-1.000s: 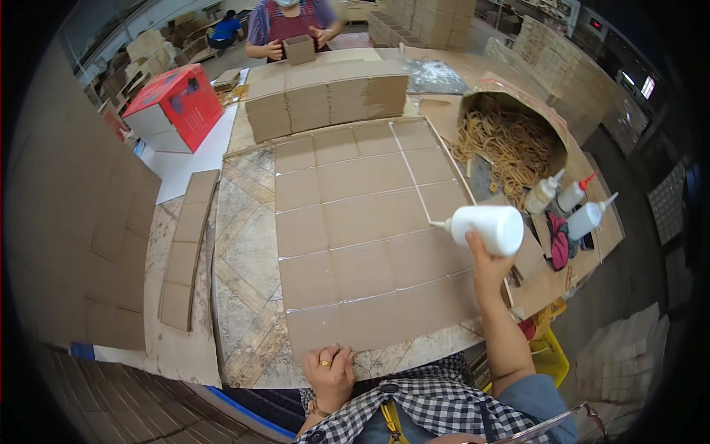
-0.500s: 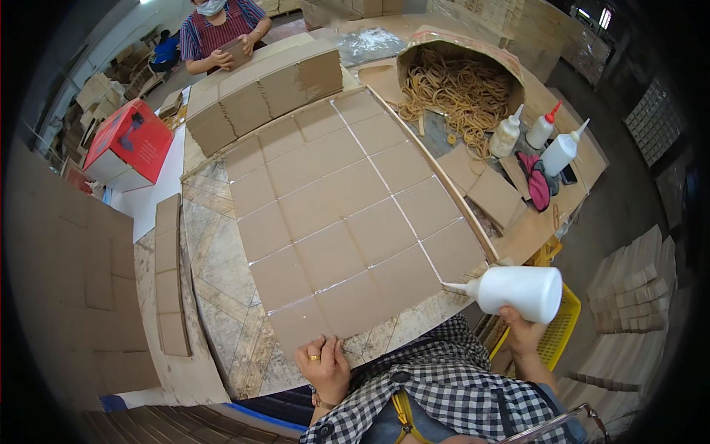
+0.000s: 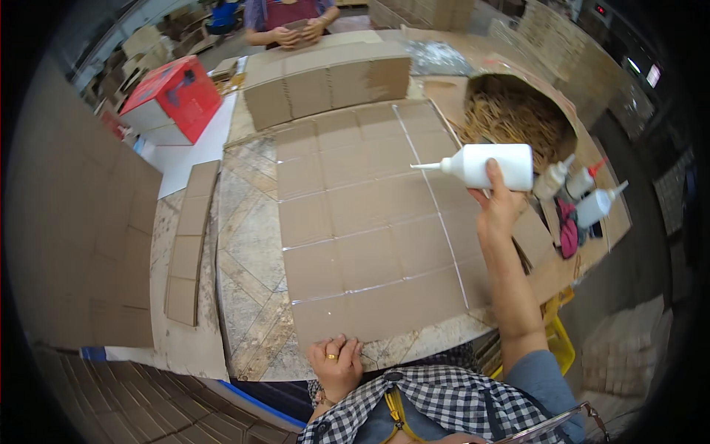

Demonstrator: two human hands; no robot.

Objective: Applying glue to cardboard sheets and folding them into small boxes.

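My right hand (image 3: 497, 196) is wrapped round a white squeeze bottle (image 3: 510, 164). The bottle lies nearly level above the right part of a brown cardboard layer (image 3: 362, 192), its thin nozzle pointing left. Pale lines cross the cardboard, and one long white glue line (image 3: 441, 214) runs along it near the right side. At the cardboard's near edge rests my left hand (image 3: 336, 368), a ring on one finger. Its fingers are curled close together on that edge.
Beyond the cardboard stands a long row of stacked cardboard (image 3: 329, 81); behind it a co-worker's hands (image 3: 296, 33) hold a small brown piece. A sack of rubber bands (image 3: 510, 111) and several bottles (image 3: 594, 206) are at right. A red box (image 3: 174, 96) stands at left.
My right hand has carried the bottle from the cardboard's near right corner up and away over its far right part. My left hand stays at the near edge. The view has shifted.
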